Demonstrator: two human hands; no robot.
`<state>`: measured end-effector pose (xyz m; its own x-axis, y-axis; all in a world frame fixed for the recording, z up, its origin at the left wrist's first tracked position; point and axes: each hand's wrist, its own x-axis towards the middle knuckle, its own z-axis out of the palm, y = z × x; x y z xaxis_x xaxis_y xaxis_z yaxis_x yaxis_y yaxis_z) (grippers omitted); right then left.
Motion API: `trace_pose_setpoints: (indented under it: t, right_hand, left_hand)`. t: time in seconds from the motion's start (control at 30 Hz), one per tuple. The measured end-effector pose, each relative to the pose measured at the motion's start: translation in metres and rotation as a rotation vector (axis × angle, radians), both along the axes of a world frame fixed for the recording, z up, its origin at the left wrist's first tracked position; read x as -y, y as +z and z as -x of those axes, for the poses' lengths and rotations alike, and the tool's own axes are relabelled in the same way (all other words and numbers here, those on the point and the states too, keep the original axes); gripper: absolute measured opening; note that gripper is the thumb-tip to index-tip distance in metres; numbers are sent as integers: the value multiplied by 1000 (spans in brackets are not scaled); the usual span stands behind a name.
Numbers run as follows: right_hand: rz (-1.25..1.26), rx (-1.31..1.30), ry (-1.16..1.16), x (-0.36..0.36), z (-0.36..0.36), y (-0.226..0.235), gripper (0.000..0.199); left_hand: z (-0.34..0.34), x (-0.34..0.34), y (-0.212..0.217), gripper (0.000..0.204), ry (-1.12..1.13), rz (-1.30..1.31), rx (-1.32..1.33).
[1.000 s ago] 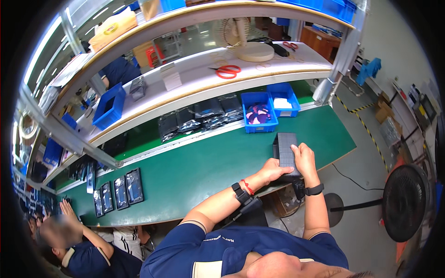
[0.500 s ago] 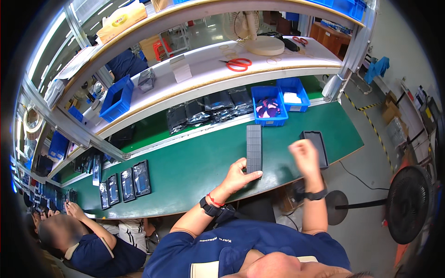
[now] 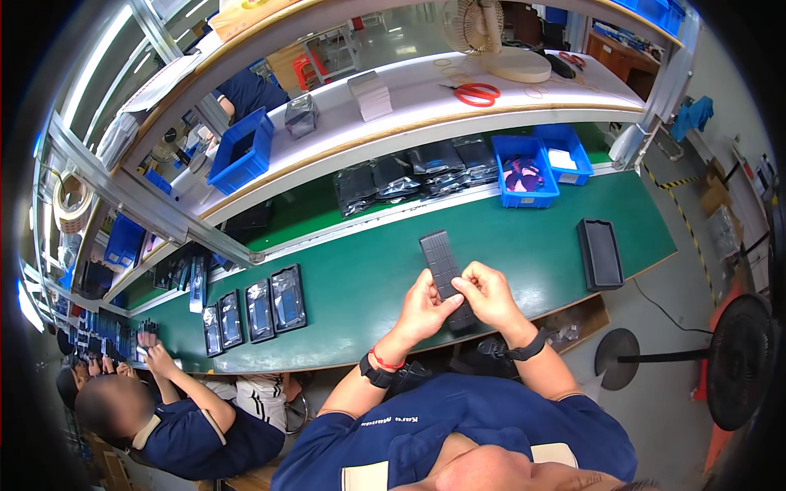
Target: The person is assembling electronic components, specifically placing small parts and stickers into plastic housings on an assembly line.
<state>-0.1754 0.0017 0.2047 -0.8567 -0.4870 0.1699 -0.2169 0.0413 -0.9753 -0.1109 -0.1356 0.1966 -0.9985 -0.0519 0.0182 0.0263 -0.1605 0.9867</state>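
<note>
In front of my body I hold a long dark grey block with ribbed lines, its far end tilted slightly to the left over the green bench. My left hand wraps the block's lower left side, thumb across it. From the right, my right hand closes on the same block, its fingertips pressed to the surface beside my left thumb. The block's near end shows below my hands. On the bench to the right of my hands lies a black open-topped tray.
Several black trays with bagged dark items lie on the green bench at left. Bagged dark packs and blue bins line its back. Red-handled scissors rest on the shelf. A co-worker sits left; a floor fan stands right.
My right hand has come in from beside the black tray and taken hold of the ribbed block. The block has tilted and moved nearer to me. The whole view has shifted.
</note>
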Motion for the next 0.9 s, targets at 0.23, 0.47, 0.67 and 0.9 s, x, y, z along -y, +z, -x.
trace_pose_setpoints:
  t: [0.23,0.47,0.67,0.9]
  right_hand:
    - [-170,398,-211,-88,71,-28,20]
    - [13,41,26,30,1,-2,15]
    - [-18,-24,48,55,-11,5,16]
    - [113,102,51,60,-6,-9,18]
  left_hand:
    - [-13,35,7,33,174,-24,36]
    - [-18,33,0,18,205,253,75]
    - [-22,53,9,23,204,293,98]
    - [-32,63,19,20,269,136,156]
